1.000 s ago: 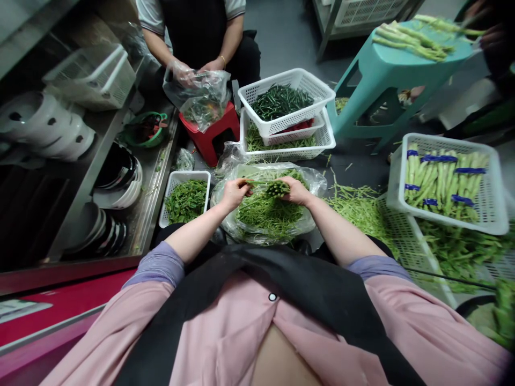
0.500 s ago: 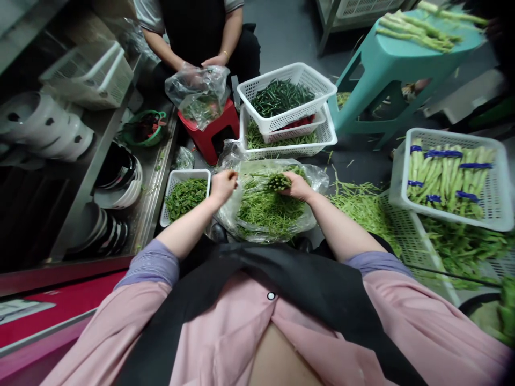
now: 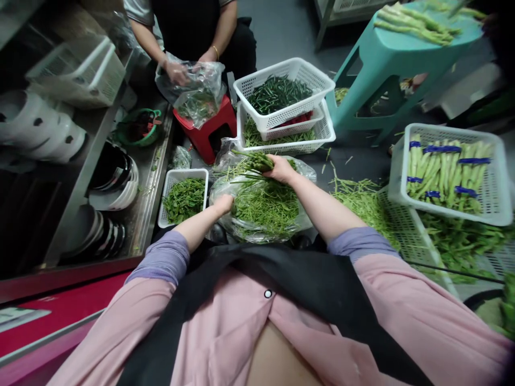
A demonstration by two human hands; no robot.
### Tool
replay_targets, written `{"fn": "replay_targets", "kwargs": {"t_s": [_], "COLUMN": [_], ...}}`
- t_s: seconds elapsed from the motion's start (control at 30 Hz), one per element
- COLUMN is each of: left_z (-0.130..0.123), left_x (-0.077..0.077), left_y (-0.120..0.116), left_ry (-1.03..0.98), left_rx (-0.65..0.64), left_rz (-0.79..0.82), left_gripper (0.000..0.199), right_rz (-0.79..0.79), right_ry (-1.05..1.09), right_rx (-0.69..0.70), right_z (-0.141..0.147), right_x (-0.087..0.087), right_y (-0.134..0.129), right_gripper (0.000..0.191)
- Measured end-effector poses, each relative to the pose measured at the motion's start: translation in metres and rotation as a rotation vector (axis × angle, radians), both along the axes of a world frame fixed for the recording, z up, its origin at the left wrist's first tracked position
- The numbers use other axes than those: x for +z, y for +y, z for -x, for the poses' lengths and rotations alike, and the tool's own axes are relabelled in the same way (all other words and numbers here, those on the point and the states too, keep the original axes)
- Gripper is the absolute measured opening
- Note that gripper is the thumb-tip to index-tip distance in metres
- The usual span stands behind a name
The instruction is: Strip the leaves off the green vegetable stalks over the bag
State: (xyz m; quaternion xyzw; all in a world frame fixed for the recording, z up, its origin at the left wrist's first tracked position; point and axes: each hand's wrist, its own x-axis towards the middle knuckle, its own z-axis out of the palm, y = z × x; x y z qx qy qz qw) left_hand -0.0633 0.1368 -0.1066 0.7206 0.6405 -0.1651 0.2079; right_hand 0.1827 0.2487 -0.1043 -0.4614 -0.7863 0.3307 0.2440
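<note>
The right grip [image 3: 280,170] is closed around a green bunch [image 3: 260,162] above the plastic bag [image 3: 309,172]. The left grip [image 3: 224,204] is at the bag's side (I can't tell how shut, or on what). A loose squeeze could let stalks fall.

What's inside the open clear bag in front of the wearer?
Open clear bag: a heap of thin green stems shows inside. The right hand and its green bundle cover part of the far side; anything beneath the heap's surface is hidden.
</note>
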Motion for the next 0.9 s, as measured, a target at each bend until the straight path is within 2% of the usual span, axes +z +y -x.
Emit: {"fn": "replay_targets", "kwargs": {"t_s": [0.1, 0.2, 0.3, 0.4, 0.47, 0.57, 0.6, 0.67, 0.73, 0.8, 0.9], "left_z": [-0.016, -0.027, -0.031, -0.033, -0.037, -0.045, -0.048, -0.054, -0.059, -0.064, -0.073], "left_x": [-0.002, 0.004, 0.015, 0.026, 0.032, 0.033, 0.031, 0.027, 0.024, 0.027, 0.041], "left_y": [-0.012, -0.027, -0.044, -0.049, -0.038, -0.005, 0.006, 0.026, 0.040, 0.049, 0.057], "left_ry": [0.073, 0.092, 0.072, 0.009, -0.037, -0.028, 0.002, 0.057, 0.086, 0.097, 0.122], "left_rx": [-0.075, -0.153, -0.239, -0.362, -0.403, -0.298, -0.256, -0.225, -0.234, -0.242, -0.245], "left_rz": [0.022, -0.018, -0.050, -0.055, -0.145, -0.352, -0.353, -0.253, -0.147, -0.122, -0.129], "left_gripper": [0.030, 0.036, 0.037, 0.031, 0.030, 0.032, 0.037, 0.048, 0.048, 0.044, 0.041], "right_rz": [0.054, 0.063, -0.012, -0.116, -0.166, -0.130, -0.080, 0.035, 0.106, 0.098, 0.061], "right_ry": [-0.256, -0.463, -0.488, -0.456, -0.453, -0.563, -0.626, -0.739, -0.790, -0.784, -0.748], "right_rx": [0.112, 0.286, 0.348, 0.281, 0.209, 0.170, 0.181, 0.220, 0.251, 0.256, 0.216], "right_z": [0.035, 0.056, 0.057, 0.040, 0.023, -0.003, -0.011, -0.022, -0.028, -0.029, -0.024], "right_x": [-0.008, -0.021, -0.028, -0.025, -0.019, -0.014, -0.014, -0.014, -0.015, -0.015, -0.017], "right_y": [0.001, -0.011, -0.027, -0.042, -0.056, -0.087, -0.098, -0.118, -0.134, -0.145, -0.158], "right_gripper": [0.072, 0.086, 0.095, 0.083, 0.066, 0.050, 0.047, 0.046, 0.047, 0.048, 0.050]}}
